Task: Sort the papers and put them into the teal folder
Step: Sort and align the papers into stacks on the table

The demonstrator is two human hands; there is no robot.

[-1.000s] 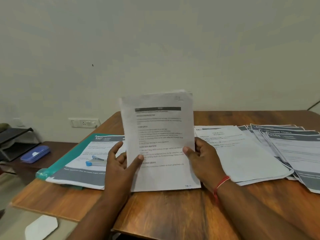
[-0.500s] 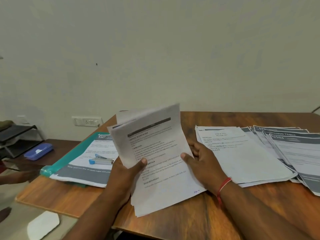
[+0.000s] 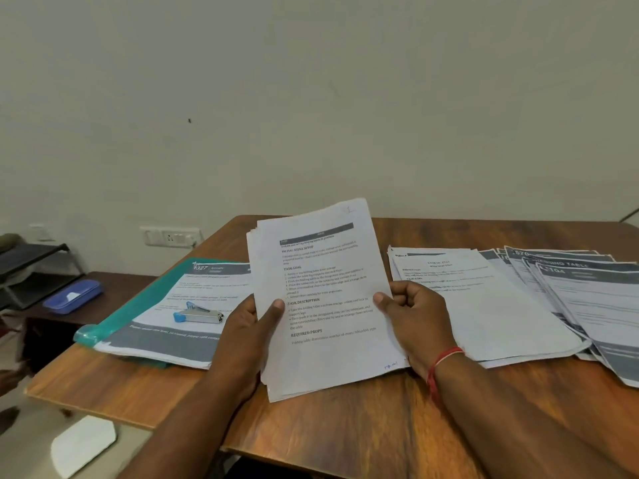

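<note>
**Lower centre of the frame.** The left hand (image 3: 247,328) and the right hand (image 3: 416,316) are gripping the held stack (image 3: 325,292) of printed papers by its two long edges, each thumb pressing on the front page. A red thread (image 3: 443,363) is circling the right wrist. Half a second earlier the left hand was peeling the upper sheets away, so that the pages were splaying apart. Now the sheets are lying together again as one nearly squared bundle, leaning back. Whether its lower edge is touching the desk (image 3: 345,430) cannot be told. The leafing-through therefore appears to be ending, and the bundle is probably becoming ready for a pile or for the folder.

**Middle left.** The teal folder (image 3: 138,300) is lying flat on the desk beneath a grey-banded sheet (image 3: 207,286). Whether that sheet is sitting in it or merely on it cannot be told. A stapler (image 3: 198,315) is resting on the sheet and is likely standing in the way of further filing.

**Middle right.** A white pile (image 3: 484,305) and a fan of grey-headed sheets (image 3: 587,295) are waiting on the desk, well apart from the folder. Most of the sorting seems to be remaining.

**Upper left, beyond the desk.** A wall socket (image 3: 171,235) is showing.
</note>
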